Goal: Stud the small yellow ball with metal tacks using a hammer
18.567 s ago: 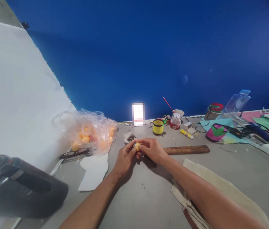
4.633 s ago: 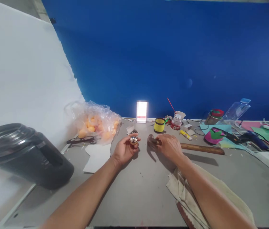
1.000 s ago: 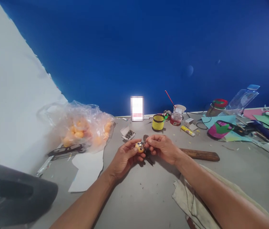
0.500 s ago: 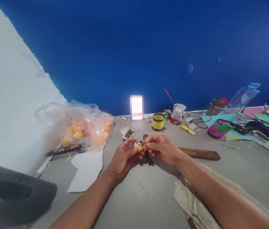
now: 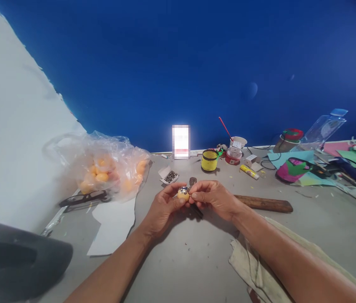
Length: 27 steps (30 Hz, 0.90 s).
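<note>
My left hand point(image 5: 162, 208) grips a small orange ball point(image 5: 183, 194) studded with shiny metal tacks on top, held just above the grey table point(image 5: 197, 261). My right hand point(image 5: 213, 198) is pinched shut at the ball's right side; whatever sits between its fingertips is too small to make out. A hammer lies under and behind my hands, its head point(image 5: 192, 182) just beyond the ball and its wooden handle point(image 5: 266, 204) stretching to the right. A small open box of tacks point(image 5: 169, 176) sits just beyond my left hand.
A clear bag of orange balls point(image 5: 105, 170) and black glasses point(image 5: 83, 198) lie left, with white paper point(image 5: 115, 223). A black container point(image 5: 17, 261) fills the lower left. A yellow cup point(image 5: 209, 160), glue stick point(image 5: 248, 171), bottle point(image 5: 323, 130) and coloured craft pieces point(image 5: 294, 170) crowd the back right. A cloth point(image 5: 260, 265) lies under my right forearm.
My hands have drawn slightly closer together around the ball, and the right fingertips have pressed in against its side. The view has shifted a little.
</note>
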{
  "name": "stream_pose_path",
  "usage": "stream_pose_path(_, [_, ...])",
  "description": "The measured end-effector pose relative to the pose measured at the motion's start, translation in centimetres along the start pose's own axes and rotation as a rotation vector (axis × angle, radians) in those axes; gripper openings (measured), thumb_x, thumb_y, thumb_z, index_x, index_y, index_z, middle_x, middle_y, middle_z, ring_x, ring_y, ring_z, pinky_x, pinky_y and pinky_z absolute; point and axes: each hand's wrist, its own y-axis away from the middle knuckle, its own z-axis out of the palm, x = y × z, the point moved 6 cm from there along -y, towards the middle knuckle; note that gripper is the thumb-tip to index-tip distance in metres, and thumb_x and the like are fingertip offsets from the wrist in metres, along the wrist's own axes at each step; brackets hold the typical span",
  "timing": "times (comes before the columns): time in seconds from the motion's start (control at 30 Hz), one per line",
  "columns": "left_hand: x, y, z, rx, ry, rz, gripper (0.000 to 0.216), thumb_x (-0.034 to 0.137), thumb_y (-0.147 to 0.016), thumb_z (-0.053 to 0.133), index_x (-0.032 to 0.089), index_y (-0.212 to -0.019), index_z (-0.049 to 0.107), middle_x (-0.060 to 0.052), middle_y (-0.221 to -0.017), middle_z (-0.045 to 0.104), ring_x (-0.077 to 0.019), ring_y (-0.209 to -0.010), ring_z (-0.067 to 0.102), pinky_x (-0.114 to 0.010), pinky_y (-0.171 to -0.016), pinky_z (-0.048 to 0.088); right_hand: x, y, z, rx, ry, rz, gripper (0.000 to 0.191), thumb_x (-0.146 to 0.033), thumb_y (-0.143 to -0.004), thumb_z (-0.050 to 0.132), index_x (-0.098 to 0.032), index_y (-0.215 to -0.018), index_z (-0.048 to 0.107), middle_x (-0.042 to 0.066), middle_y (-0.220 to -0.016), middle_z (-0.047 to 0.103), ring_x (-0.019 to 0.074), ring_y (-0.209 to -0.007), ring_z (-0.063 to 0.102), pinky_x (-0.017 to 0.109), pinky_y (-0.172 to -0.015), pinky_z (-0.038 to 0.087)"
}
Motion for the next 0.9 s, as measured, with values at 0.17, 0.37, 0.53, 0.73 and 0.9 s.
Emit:
stream_pose_path(0.17, [-0.2, 0.0, -0.3, 0.008, -0.057, 0.009, 0.047, 0.025, -0.071, 0.090, 0.019, -0.113, 0.072, -0.005, -0.090, 0.075, -0.0163, -0.075, 0.068, -0.028, -0.069, 0.051, 0.0, 0.0, -0.1, 0.012, 0.003, 0.013, 0.026, -0.035, -0.064, 0.092, -0.017, -0.076, 0.078, 0.005, -0.070, 0.075, 0.0101, -0.057, 0.058, 0.022, -0.053, 0.043])
stream_pose_path(0.37, [-0.1, 0.1, -0.3, 0.013, -0.100, 0.017, 0.049, 0.026, -0.070, 0.091, 0.019, -0.114, 0.070, -0.004, -0.087, 0.077, -0.0166, -0.073, 0.069, -0.029, -0.070, 0.052, 0.2, -0.1, -0.4, 0.026, 0.022, 0.040, 0.028, -0.035, -0.063, 0.093, -0.017, -0.078, 0.078, 0.005, -0.071, 0.075, 0.0094, -0.057, 0.057, 0.022, -0.054, 0.042])
stream_pose_path(0.53, [0.3, 0.3, 0.1, 0.030, -0.146, 0.033, 0.049, 0.028, -0.070, 0.090, 0.019, -0.112, 0.067, -0.005, -0.088, 0.078, -0.0186, -0.075, 0.071, -0.032, -0.071, 0.055, 0.3, -0.2, -0.5, 0.037, 0.020, 0.054, 0.029, -0.035, -0.060, 0.094, -0.016, -0.075, 0.078, 0.005, -0.070, 0.074, 0.0093, -0.055, 0.057, 0.022, -0.052, 0.042])
stream_pose_path(0.73, [0.7, 0.4, 0.0, 0.110, -0.232, 0.121, 0.047, 0.026, -0.068, 0.090, 0.019, -0.108, 0.067, -0.003, -0.090, 0.077, -0.0180, -0.079, 0.073, -0.031, -0.075, 0.058, 0.4, -0.2, -0.3, 0.047, -0.012, 0.059, 0.029, -0.035, -0.059, 0.094, -0.015, -0.073, 0.077, 0.004, -0.070, 0.074, 0.0082, -0.053, 0.055, 0.021, -0.051, 0.043])
stream_pose_path(0.9, [1.3, 0.7, -0.1, 0.172, -0.342, 0.301, 0.038, 0.024, -0.070, 0.087, 0.020, -0.103, 0.069, -0.003, -0.098, 0.075, -0.0169, -0.082, 0.072, -0.030, -0.077, 0.060, 0.3, -0.2, 0.0, 0.048, -0.052, 0.049, 0.031, -0.035, -0.057, 0.095, -0.015, -0.070, 0.076, 0.004, -0.069, 0.073, 0.0081, -0.055, 0.055, 0.021, -0.053, 0.044])
